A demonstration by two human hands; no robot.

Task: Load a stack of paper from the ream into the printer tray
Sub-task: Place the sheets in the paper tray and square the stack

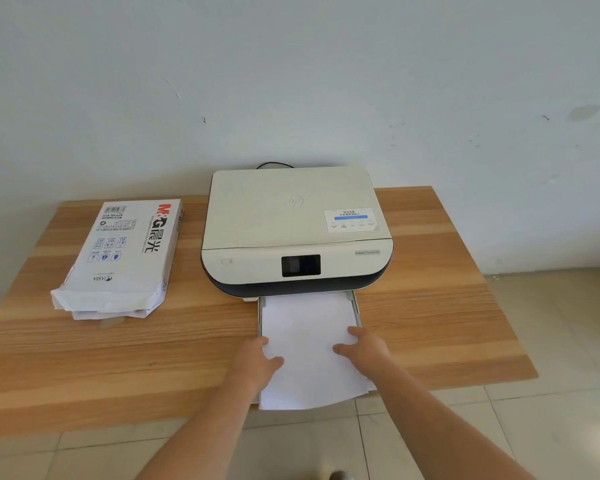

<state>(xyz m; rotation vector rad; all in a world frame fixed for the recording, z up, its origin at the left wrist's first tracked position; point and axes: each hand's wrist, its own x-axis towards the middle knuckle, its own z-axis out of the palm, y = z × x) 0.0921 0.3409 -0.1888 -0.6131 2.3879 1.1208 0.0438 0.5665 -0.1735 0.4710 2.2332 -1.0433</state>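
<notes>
Scene: You stand at a wooden table (430,306) against a pale wall, a white printer (293,220) at frame centre, its pulled-out tray (356,308) pointing down-frame toward you.
Paper stack: The paper stack (307,327) lies lengthwise in the tray at lower centre, its far end just under the printer's dark front, its near end hanging past the table's edge and sagging a little.
Left hand: Your left hand (257,358) grips the stack's left edge, thumb on top; the fingers underneath are hidden.
Right hand: Your right hand (364,344) holds the right edge the same way, fingers spread over the top sheet.
Why this hold: Pinching both long edges probably keeps the sheets squared and aimed between the tray's side walls.
Ream: The opened ream (125,251) lies at middle left, well apart from the printer, its torn end facing you; it is likely parked there to leave the tray's approach free.
Progress: You appear to be mid-insertion; the stack is not yet fully seated.
Risk: The drooping near end could buckle if pushed unevenly.
</notes>
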